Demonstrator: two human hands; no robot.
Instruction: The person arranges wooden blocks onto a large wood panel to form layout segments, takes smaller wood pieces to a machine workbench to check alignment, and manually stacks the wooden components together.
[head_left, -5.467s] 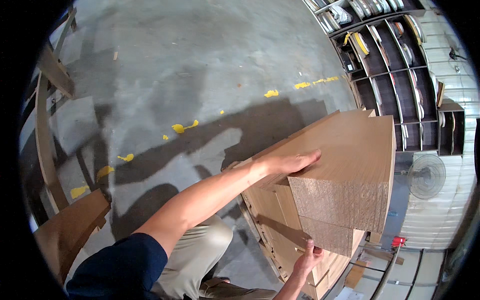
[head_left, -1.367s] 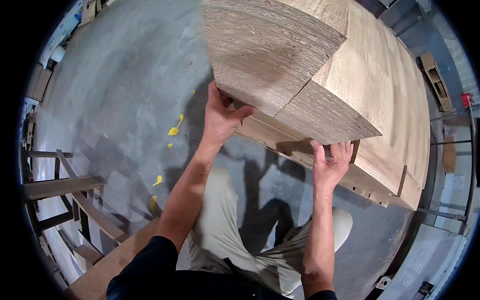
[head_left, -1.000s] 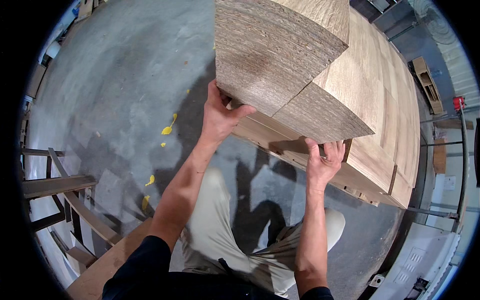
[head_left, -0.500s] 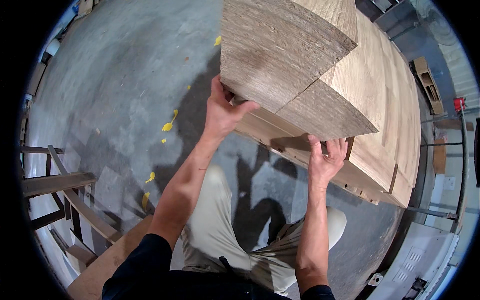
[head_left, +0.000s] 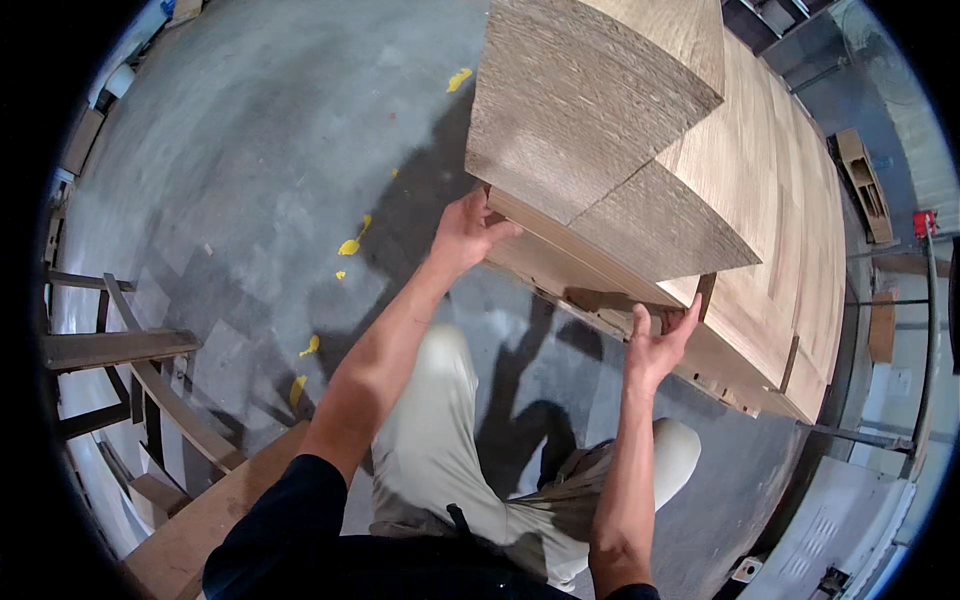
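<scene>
- Two stacks of wood boards sit side by side in front of the person: a tall stack [head_left: 590, 90] on the left and a shorter stack [head_left: 668, 225] on the right.
- They rest on more brown boards [head_left: 555, 250], up off the grey floor [head_left: 280, 150], maybe so there is an edge to reach under.
- The left hand [head_left: 466, 238] is bent at the low left corner, with its thumb apart and pointing right. I cannot tell if it pinches the wood.
- The right hand [head_left: 658, 350] is spread wide, palm up, near the low right corner. I cannot tell if its tips touch.
- The hands are wide apart, perhaps to keep both sides even.
- The rough, speckled ends point at the person. The smooth tops face up.
- The long way seems to run away from the person, but the tall stack is cut off at the top.
</scene>
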